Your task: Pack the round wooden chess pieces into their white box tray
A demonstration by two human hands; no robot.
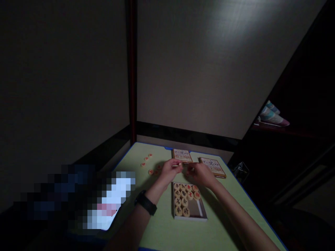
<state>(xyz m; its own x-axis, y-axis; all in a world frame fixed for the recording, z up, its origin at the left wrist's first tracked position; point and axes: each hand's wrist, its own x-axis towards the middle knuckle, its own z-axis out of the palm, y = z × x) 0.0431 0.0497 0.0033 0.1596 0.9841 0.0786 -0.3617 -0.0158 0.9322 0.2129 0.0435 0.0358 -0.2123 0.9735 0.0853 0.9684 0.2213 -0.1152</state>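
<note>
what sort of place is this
Likely a dim room corner, perhaps at home: a green table stands by the wall, bearing a tray of chess pieces.

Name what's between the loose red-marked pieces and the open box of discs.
Head view: the left hand and its wrist cross between the loose pieces and the open box, with green tabletop below.
</note>
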